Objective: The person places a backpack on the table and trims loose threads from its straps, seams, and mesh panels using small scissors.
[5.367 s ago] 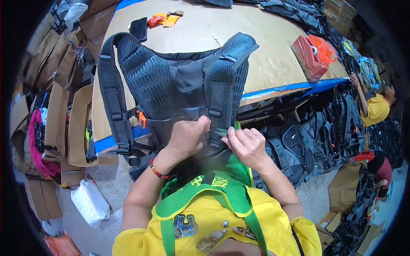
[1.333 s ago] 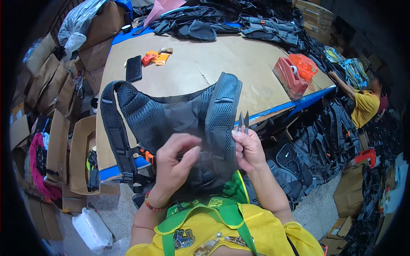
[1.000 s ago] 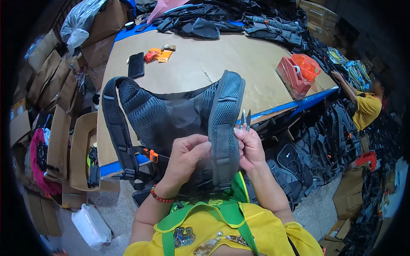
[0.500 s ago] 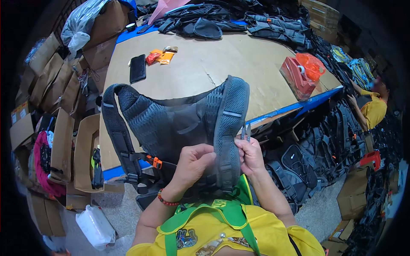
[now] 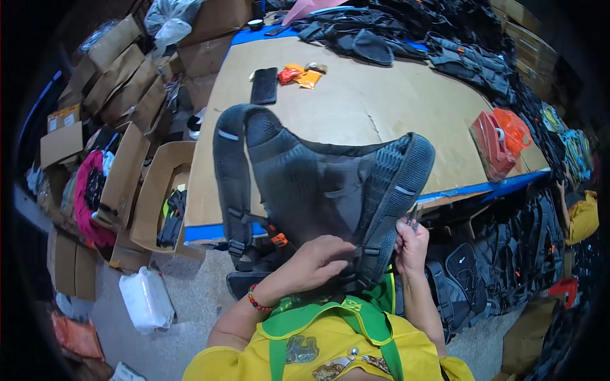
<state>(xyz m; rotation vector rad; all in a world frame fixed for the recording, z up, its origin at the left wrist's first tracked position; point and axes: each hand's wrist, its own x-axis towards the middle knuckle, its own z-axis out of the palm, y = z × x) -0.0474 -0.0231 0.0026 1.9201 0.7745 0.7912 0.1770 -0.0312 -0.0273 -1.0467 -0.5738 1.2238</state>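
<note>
A dark grey backpack (image 5: 311, 184) stands upright before me, its padded mesh back and two shoulder straps towards me. It leans at the front edge of the table. My left hand (image 5: 318, 260) lies low across the backpack, fingers stretched out and thumb apart, fingertips at the lower end of the right shoulder strap (image 5: 403, 174). Beside that strap's outer edge, my right hand (image 5: 412, 246) is closed around small metal thread snips (image 5: 415, 218), whose pointed blades stick up past the fingers. An orange buckle (image 5: 277, 237) hangs by the left strap.
On the cardboard-topped table (image 5: 330, 108) lie a black phone (image 5: 264, 86), small orange packets (image 5: 309, 79) and a red tape dispenser (image 5: 494, 146). More backpacks (image 5: 483, 260) crowd the right. Open cartons (image 5: 162, 190) and a white package (image 5: 146, 300) stand left. Another person (image 5: 581, 216) works far right.
The view has swung, so everything sits further right. My left hand has gone from curled fingers against the strap to stretched fingers lower down. My right hand still holds the snips.
</note>
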